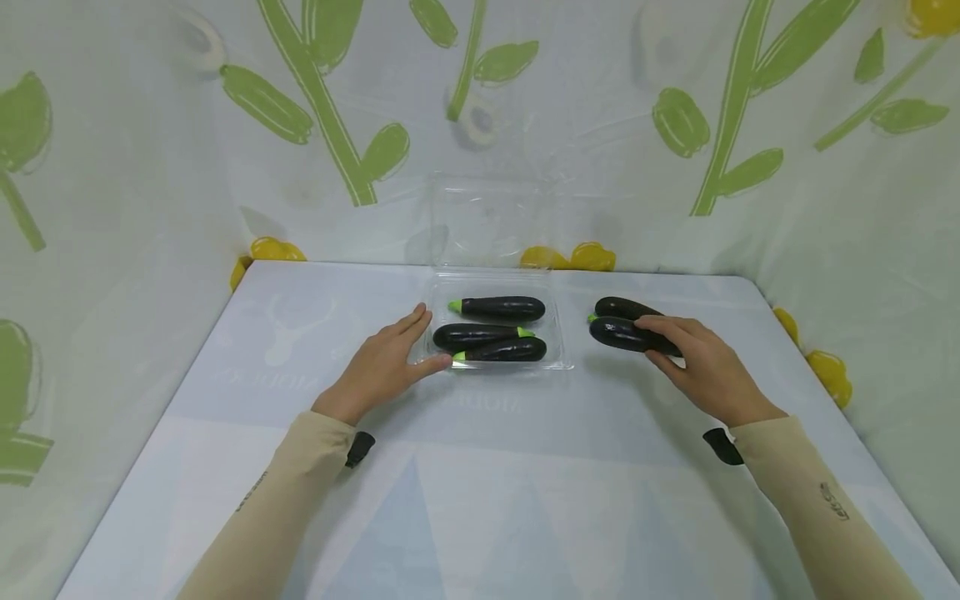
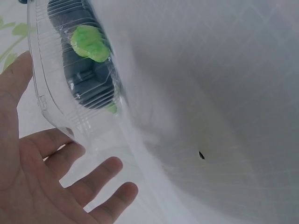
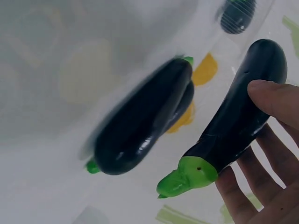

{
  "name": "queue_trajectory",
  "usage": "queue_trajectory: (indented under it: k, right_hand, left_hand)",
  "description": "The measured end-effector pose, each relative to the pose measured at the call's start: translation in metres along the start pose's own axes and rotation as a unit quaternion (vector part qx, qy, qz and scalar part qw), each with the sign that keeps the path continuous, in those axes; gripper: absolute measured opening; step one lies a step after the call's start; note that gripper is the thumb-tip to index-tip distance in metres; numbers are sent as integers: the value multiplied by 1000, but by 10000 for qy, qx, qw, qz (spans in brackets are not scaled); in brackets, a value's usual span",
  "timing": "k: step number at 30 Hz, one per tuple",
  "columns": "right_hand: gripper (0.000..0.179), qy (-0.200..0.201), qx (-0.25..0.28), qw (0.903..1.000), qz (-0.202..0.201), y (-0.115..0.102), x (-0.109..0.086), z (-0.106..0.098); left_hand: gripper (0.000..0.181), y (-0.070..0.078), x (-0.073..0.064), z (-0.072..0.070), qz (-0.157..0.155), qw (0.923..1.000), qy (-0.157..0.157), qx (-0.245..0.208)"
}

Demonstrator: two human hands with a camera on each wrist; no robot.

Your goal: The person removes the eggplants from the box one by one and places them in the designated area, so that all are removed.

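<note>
One eggplant (image 3: 229, 119) pinched in the right grip (image 1: 705, 371), left grip (image 1: 382, 367) spread apart at the clear box (image 1: 495, 285)

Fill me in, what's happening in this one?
Someone's right hand holds an eggplant, with two more eggplants lying close by on the table. The left hand is spread at the left side of a clear plastic box. Three eggplants already lie inside that box, and its see-through lid stands open at the back.
</note>
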State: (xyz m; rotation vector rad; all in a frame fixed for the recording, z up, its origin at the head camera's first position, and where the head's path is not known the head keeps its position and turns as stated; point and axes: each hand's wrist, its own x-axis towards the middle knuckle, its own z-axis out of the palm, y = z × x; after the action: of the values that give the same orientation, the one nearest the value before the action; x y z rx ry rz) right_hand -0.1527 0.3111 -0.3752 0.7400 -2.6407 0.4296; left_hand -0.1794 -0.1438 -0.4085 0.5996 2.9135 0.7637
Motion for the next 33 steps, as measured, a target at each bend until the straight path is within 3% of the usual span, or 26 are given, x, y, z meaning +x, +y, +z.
queue_trajectory:
  k: [13, 20, 33]
  right_hand:
    - [54, -714, 197, 9961, 476, 12, -18, 13]
    - [49, -1434, 420, 9855, 803, 18, -25, 22]
    - [49, -1457, 564, 9839, 872, 19, -25, 23]
  left_hand:
    - [95, 1, 1, -1, -65, 10000, -52, -14]
    - [95, 2, 0, -1, -66, 10000, -46, 54]
    - [96, 1, 0, -1, -83, 10000, -21, -23]
